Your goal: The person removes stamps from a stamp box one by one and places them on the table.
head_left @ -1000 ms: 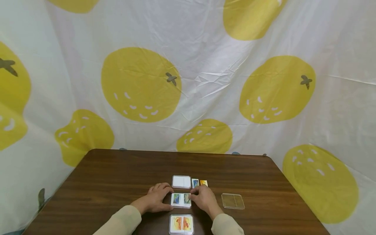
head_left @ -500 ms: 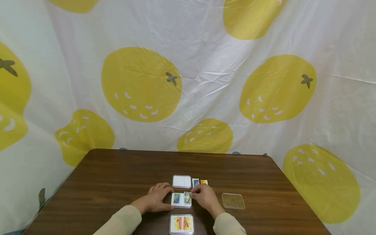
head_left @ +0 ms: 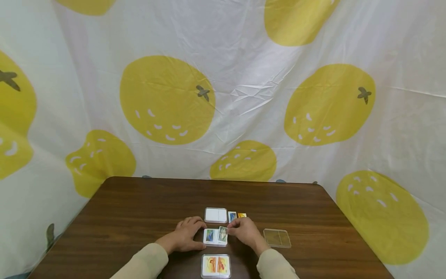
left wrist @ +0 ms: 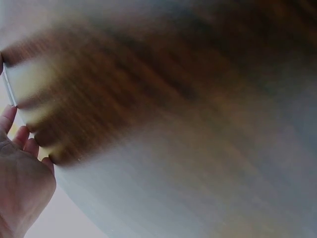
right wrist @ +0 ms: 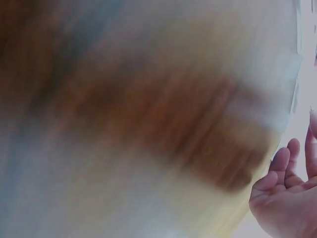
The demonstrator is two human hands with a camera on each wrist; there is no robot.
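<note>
A flat clear case [head_left: 211, 243] with a white bed lies mid-table in the head view. My left hand [head_left: 187, 235] grips its left side, index finger at the far corner and thumb at the near one; the left wrist view shows the case edge [left wrist: 9, 89] between those fingertips. Inside lies a blue-green stamp-like card [head_left: 210, 235]. My right hand [head_left: 245, 232] pinches the upper right corner of a second stamp-like card [head_left: 222, 234], greenish with a white border. This card tilts over the right half of the case. The right wrist view shows mostly my curled fingers [right wrist: 280, 163].
Beyond lies a case with a white bed [head_left: 215, 214], beside a blue card [head_left: 232, 217] and an orange card [head_left: 242, 215]. Nearer me is a case holding two orange cards [head_left: 216, 266]. A clear lid [head_left: 277, 238] lies at right on the brown table [head_left: 139, 209].
The greenish card's right side has lifted and the card has tilted, as my right hand shifted slightly up and right with it. My left hand has stayed on the case.
</note>
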